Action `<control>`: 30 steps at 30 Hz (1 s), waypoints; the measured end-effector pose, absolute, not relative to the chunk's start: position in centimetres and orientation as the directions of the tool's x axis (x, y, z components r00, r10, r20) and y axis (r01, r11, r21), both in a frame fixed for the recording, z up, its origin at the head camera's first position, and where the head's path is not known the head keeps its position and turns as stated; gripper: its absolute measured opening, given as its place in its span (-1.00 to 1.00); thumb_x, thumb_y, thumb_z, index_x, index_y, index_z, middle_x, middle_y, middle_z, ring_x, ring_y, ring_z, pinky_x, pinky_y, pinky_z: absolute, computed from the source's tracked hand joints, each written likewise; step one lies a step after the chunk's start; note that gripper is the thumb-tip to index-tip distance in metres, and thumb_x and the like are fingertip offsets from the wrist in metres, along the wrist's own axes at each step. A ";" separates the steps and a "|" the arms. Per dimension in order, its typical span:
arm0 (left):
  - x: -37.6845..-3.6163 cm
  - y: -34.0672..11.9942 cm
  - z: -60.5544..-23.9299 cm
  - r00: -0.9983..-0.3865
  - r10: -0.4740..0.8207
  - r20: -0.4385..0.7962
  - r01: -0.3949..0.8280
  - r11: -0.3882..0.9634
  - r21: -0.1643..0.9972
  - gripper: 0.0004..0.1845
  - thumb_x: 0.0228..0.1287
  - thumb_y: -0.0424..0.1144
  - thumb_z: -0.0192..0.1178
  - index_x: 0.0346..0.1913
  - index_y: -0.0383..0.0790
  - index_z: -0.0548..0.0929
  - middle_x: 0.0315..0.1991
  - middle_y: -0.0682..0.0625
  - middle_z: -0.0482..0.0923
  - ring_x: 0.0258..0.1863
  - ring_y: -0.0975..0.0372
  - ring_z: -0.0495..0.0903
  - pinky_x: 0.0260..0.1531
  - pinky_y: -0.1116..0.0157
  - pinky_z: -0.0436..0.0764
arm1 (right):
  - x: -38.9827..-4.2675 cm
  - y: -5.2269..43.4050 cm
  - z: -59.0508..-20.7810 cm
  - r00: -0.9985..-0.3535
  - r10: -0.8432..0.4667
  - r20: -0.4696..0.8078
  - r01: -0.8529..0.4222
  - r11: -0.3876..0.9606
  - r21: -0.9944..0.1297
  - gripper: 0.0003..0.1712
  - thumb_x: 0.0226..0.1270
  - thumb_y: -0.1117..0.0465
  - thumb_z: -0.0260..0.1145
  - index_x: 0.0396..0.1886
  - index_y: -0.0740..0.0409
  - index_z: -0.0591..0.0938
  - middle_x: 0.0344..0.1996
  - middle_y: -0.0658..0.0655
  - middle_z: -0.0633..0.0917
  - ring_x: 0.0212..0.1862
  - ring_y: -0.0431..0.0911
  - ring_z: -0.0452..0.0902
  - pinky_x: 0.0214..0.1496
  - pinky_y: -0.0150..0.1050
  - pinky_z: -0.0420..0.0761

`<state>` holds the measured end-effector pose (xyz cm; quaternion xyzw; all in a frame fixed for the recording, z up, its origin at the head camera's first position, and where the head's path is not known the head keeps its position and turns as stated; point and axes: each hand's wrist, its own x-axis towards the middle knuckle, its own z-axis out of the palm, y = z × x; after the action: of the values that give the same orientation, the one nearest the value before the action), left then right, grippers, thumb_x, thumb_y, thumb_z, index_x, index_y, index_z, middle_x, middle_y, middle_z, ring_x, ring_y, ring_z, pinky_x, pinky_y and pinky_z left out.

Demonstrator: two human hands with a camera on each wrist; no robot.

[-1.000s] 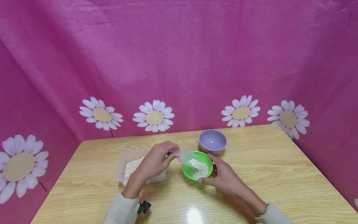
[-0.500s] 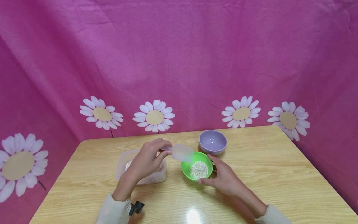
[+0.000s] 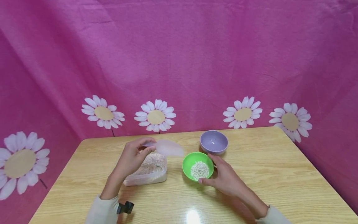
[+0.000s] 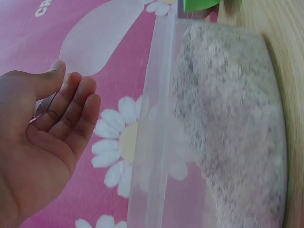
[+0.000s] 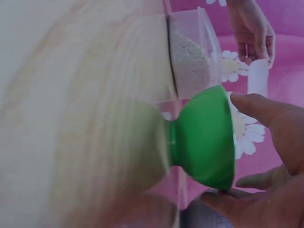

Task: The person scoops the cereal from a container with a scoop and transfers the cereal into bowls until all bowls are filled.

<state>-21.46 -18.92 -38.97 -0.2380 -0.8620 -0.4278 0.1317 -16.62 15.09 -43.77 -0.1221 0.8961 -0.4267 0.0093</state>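
Scoop (image 3: 169, 147), one; bowls (image 3: 191, 160), two.

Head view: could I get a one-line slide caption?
Left hand pinches a translucent scoop near a tub of pale flakes; right hand holds a green bowl, a purple bowl behind it.

There are two hands, one left hand (image 3: 132, 157) and one right hand (image 3: 224, 178), and two pale sleeves (image 3: 102, 210). The bowls number two: one green bowl (image 3: 190, 159) and one purple bowl (image 3: 213, 141). There is one scoop (image 3: 169, 147), one translucent container (image 3: 146, 179), and two lots of pale flakes (image 3: 152, 163), one per vessel in the container and green bowl. One table (image 3: 279, 171), one pink cloth (image 3: 179, 62), and, in the head view, five printed daisies (image 3: 155, 116) complete the count.
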 end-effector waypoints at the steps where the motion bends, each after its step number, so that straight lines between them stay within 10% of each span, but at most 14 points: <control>1: -21.4 -19.1 -38.9 -0.861 0.286 0.421 0.509 0.526 0.682 -0.76 0.42 -0.41 0.39 0.10 -0.26 0.77 -0.14 -0.08 0.85 -0.20 0.09 0.82 -0.10 0.34 0.75 | -16.6 15.1 -43.6 -0.969 -0.226 0.102 -0.223 0.613 -0.758 0.21 0.10 0.02 0.75 0.62 0.38 0.31 0.53 0.42 0.44 0.47 0.28 0.50 0.46 0.20 0.55; 30: -18.8 -28.6 -39.9 -0.897 0.136 0.421 0.395 0.675 0.624 -0.76 0.40 -0.39 0.42 0.08 -0.25 0.77 -0.09 -0.14 0.83 -0.24 0.56 0.65 -0.34 0.48 0.56 | -17.8 7.1 -41.0 -0.944 -0.285 0.165 -0.307 0.577 -0.757 0.05 0.20 -0.05 0.66 0.60 0.22 0.41 0.54 0.22 0.49 0.56 0.18 0.42 0.58 0.18 0.43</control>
<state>-18.80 -28.62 -39.86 -0.1478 -0.8986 -0.3753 0.1726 -17.83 7.05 -41.01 -0.1666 0.8880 -0.4285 -0.0128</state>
